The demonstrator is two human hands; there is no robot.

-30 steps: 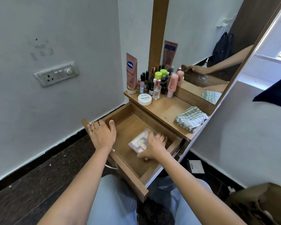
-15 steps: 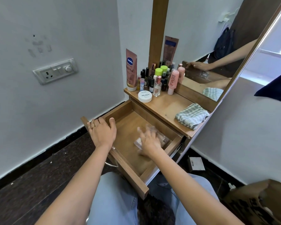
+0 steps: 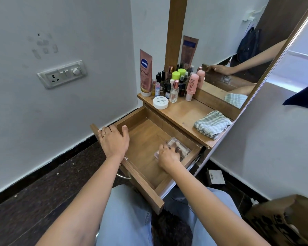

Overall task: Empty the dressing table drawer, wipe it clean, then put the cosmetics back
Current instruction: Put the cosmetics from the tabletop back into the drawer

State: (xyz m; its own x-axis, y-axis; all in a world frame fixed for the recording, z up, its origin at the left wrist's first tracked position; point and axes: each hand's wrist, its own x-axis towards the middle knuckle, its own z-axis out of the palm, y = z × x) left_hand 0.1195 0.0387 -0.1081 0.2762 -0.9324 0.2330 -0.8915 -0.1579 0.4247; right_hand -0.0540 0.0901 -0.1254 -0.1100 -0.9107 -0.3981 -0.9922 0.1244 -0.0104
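The wooden drawer [image 3: 146,189] of the dressing table is pulled out over my lap. Its only content is a clear plastic box [image 3: 179,145] of small cosmetics, lying near the right rear corner. My right hand [image 3: 167,156] grips the box's near end, fingers curled over its lid. My left hand [image 3: 114,141] rests on the left end of the drawer front, thumb inside, fingers lying straight. On the tabletop [image 3: 183,114] stand a group of bottles [image 3: 174,82], a Vaseline tube [image 3: 145,73] and a white nail polish tub [image 3: 160,102].
A folded checked cloth [image 3: 212,124] lies on the tabletop's right end. The mirror [image 3: 238,50] rises behind the table. A small box [image 3: 215,177] sits on the dark floor, a cardboard carton [image 3: 283,222] at bottom right. The wall with a switch plate [image 3: 62,74] is close on the left.
My right hand has slid the clear plastic box from the drawer's middle toward its right rear corner. My left hand has stayed on the drawer front.
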